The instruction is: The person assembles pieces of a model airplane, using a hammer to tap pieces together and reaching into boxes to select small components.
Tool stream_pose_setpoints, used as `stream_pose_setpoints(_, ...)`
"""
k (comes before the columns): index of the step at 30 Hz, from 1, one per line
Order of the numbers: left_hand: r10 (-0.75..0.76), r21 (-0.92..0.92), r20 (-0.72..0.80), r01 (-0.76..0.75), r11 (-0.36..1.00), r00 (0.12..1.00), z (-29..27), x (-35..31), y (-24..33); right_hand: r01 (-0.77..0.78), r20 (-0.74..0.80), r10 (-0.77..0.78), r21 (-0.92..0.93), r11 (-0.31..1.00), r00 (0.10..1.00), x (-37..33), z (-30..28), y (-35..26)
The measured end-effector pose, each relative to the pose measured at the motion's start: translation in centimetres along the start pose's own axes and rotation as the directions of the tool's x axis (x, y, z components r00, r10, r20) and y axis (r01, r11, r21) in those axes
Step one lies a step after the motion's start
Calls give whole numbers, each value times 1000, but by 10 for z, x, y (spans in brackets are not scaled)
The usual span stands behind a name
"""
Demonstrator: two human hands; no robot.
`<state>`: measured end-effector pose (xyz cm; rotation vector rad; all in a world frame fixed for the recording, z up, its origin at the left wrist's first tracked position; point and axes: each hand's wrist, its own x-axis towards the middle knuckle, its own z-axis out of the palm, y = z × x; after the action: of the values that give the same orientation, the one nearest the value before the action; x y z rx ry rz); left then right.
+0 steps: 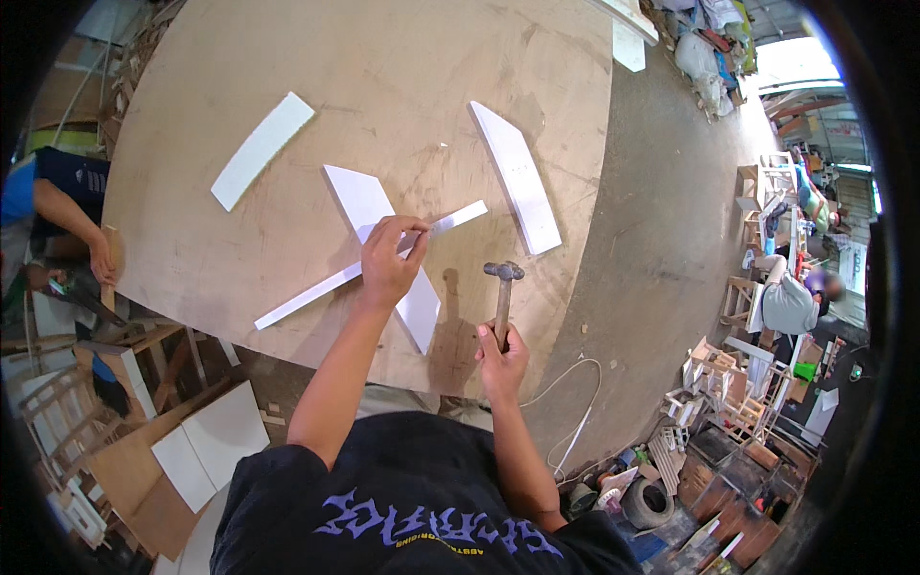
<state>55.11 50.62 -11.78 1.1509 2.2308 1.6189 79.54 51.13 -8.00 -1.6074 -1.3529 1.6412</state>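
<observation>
My left hand (387, 270) is closed in a pinch over a narrow white strip (311, 296), where it crosses a wider white board (357, 195) with slanted ends. Whatever sits between those fingertips is too small to make out. In my right hand (504, 364) is a hammer (504, 295), gripped by its wooden handle with the metal head up, apart from the strip. To the right lies another slanted white board (517, 177). A curved white piece (262, 150) rests at the upper left of the wooden tabletop (383, 86).
A co-worker's hand (102, 259) touches the table's left edge. White panels (213, 443) and wooden frames stand at the lower left. On the floor to the right run a pale cable (596, 402), a tyre-like ring (648, 503) and stacked wooden furniture. Another person (791, 302) sits farther right.
</observation>
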Motion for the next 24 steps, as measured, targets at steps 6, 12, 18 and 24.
stream_pose_setpoints(6,-15,24,-56,16,1000,998,8,3,7,46,97,-47,10,999,994,25,-8,16)
stream_pose_setpoints(12,-69,25,-60,70,997,996,17,2,13,23,125,-30,54,998,992,34,-12,18)
stream_pose_setpoints(18,-6,47,-85,10,999,996,21,-2,7,26,120,-28,19,999,992,37,-23,18)
stream_pose_setpoints(24,97,104,-85,-88,991,992,22,-3,2,71,115,-71,-1,997,991,40,-26,13)
